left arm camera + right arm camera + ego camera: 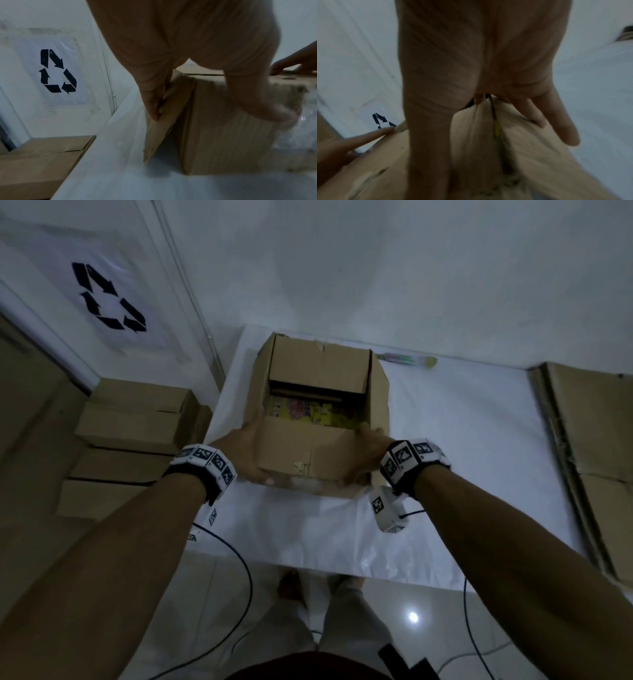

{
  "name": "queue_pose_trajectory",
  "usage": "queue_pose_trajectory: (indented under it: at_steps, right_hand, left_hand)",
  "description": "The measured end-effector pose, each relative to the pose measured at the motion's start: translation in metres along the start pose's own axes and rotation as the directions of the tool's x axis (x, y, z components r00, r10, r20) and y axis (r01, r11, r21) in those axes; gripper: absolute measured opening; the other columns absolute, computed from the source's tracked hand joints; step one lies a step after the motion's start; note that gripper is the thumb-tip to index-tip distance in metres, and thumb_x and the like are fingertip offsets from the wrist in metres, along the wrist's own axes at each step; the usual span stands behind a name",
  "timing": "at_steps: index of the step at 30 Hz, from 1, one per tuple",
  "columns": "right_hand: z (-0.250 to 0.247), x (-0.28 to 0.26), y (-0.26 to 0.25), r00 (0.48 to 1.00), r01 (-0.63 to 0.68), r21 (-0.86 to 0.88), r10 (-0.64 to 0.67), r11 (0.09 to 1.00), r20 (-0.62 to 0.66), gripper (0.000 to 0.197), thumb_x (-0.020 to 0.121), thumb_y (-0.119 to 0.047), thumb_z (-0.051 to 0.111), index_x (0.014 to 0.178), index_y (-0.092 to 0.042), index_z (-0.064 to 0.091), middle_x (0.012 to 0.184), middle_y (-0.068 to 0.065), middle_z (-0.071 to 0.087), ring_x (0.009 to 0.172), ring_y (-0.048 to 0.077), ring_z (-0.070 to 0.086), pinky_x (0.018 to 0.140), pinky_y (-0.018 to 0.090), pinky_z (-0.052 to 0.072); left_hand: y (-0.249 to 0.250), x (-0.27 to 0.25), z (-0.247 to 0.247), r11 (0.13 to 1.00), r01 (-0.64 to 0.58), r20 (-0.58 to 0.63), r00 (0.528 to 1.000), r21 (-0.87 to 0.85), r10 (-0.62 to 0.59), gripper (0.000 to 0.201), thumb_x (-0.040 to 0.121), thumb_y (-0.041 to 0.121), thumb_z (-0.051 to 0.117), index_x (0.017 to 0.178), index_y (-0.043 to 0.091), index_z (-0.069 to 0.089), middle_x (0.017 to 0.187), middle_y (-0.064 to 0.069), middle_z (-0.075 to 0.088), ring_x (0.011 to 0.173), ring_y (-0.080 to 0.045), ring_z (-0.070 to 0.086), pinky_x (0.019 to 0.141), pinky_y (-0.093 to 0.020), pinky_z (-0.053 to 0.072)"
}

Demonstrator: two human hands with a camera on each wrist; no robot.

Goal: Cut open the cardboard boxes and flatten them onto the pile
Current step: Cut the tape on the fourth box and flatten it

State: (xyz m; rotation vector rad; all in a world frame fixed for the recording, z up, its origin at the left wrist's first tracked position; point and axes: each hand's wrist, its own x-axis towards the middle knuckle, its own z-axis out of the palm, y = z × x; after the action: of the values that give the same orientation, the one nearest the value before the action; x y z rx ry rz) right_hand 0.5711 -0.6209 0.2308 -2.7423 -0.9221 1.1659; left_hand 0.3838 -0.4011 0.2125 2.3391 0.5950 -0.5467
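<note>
An open brown cardboard box stands on the white-covered table, its top flaps spread and yellow printed packaging showing inside. My left hand holds its near left corner. In the left wrist view the fingers press the hanging side flap and the thumb lies on the front face. My right hand holds the near right corner, with its thumb down the box and fingers on the right side. A green and yellow cutter lies behind the box by the wall.
Flattened cardboard is piled on the table's right side. Closed boxes are stacked on the left below a recycling sign. Dark cables trail over the floor near my feet.
</note>
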Motion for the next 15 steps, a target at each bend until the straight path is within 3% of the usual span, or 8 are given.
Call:
queue_pose_trajectory:
  at_steps: [3, 6, 8, 10, 11, 12, 13, 15]
  right_hand:
    - [-0.011, -0.003, -0.005, 0.937, 0.119, 0.031, -0.102, 0.992, -0.333, 0.084, 0.058, -0.029, 0.088, 0.122, -0.017, 0.035, 0.132, 0.016, 0.038, 0.123, 0.045, 0.039, 0.092, 0.058, 0.047]
    - [-0.012, -0.023, -0.011, 0.575, 0.365, -0.215, -0.401, 0.906, -0.713, 0.044, 0.065, -0.009, 0.077, 0.099, -0.007, 0.051, 0.105, 0.018, 0.054, 0.089, 0.039, 0.055, 0.059, 0.041, 0.05]
    - [-0.003, -0.03, -0.008, 0.472, 0.44, -0.34, -0.536, 0.831, -0.7, 0.025, 0.071, -0.002, 0.072, 0.089, -0.008, 0.055, 0.084, 0.015, 0.058, 0.066, 0.035, 0.056, 0.046, 0.03, 0.038]
    - [0.012, -0.031, -0.001, 0.528, 0.45, -0.418, -0.612, 0.789, -0.589, 0.025, 0.076, 0.002, 0.064, 0.098, -0.009, 0.057, 0.093, 0.016, 0.063, 0.074, 0.037, 0.059, 0.046, 0.033, 0.04]
    - [0.021, -0.03, 0.001, 0.572, 0.449, -0.447, -0.634, 0.773, -0.521, 0.032, 0.078, 0.001, 0.06, 0.109, -0.008, 0.058, 0.106, 0.018, 0.062, 0.086, 0.04, 0.059, 0.048, 0.038, 0.046]
    - [0.028, -0.03, 0.002, 0.62, 0.443, -0.479, -0.645, 0.758, -0.446, 0.041, 0.08, -0.002, 0.058, 0.12, -0.007, 0.057, 0.119, 0.021, 0.059, 0.097, 0.043, 0.055, 0.052, 0.043, 0.05]
    - [0.034, -0.03, 0.001, 0.656, 0.437, -0.512, -0.652, 0.739, -0.382, 0.048, 0.081, -0.005, 0.057, 0.129, -0.007, 0.053, 0.127, 0.023, 0.054, 0.102, 0.045, 0.051, 0.056, 0.046, 0.052]
    - [0.041, -0.03, -0.004, 0.715, 0.44, -0.536, -0.642, 0.721, -0.277, 0.058, 0.084, -0.015, 0.062, 0.14, -0.009, 0.046, 0.137, 0.026, 0.046, 0.108, 0.05, 0.048, 0.064, 0.051, 0.055]
  left_hand:
    - [0.006, -0.005, -0.013, 0.963, 0.016, -0.123, 0.991, -0.27, -0.051, 0.115, 0.066, 0.074, 0.064, 0.155, 0.027, 0.007, 0.142, -0.015, 0.048, 0.123, -0.032, 0.053, 0.095, -0.033, 0.046]
    - [0.01, -0.007, -0.037, 0.722, -0.061, -0.32, 0.92, -0.689, -0.228, 0.054, 0.1, 0.049, 0.04, 0.124, 0.007, 0.063, 0.128, -0.012, 0.061, 0.122, -0.029, 0.053, 0.102, -0.031, 0.042]
    - [0.017, -0.012, -0.052, 0.561, -0.106, -0.271, 0.937, -0.821, -0.22, 0.066, 0.101, 0.054, 0.029, 0.084, 0.014, 0.079, 0.104, -0.008, 0.071, 0.108, -0.031, 0.059, 0.09, -0.024, 0.049]
    - [0.033, -0.023, -0.057, 0.717, -0.125, -0.285, 0.953, -0.686, -0.107, 0.047, 0.094, 0.057, 0.046, 0.077, 0.028, 0.079, 0.114, -0.006, 0.066, 0.103, -0.025, 0.059, 0.082, -0.018, 0.048]
    - [0.037, -0.025, -0.059, 0.887, -0.093, -0.225, 0.974, -0.453, -0.013, 0.042, 0.083, 0.064, 0.058, 0.098, 0.029, 0.076, 0.129, -0.005, 0.059, 0.111, -0.022, 0.056, 0.088, -0.021, 0.045]
    - [0.038, -0.026, -0.056, 0.987, -0.078, -0.154, 0.986, -0.143, 0.055, 0.066, 0.074, 0.069, 0.065, 0.124, 0.026, 0.064, 0.141, -0.005, 0.05, 0.122, -0.023, 0.051, 0.097, -0.027, 0.042]
    - [0.035, -0.021, -0.047, 0.993, -0.081, -0.105, 0.99, 0.09, 0.09, 0.082, 0.074, 0.066, 0.068, 0.141, 0.024, 0.047, 0.148, -0.004, 0.043, 0.13, -0.026, 0.046, 0.103, -0.034, 0.04]
    - [0.039, -0.012, -0.027, 0.952, -0.139, -0.09, 0.982, 0.272, 0.168, 0.078, 0.084, 0.055, 0.065, 0.148, 0.022, 0.034, 0.151, -0.006, 0.039, 0.132, -0.031, 0.043, 0.105, -0.043, 0.039]
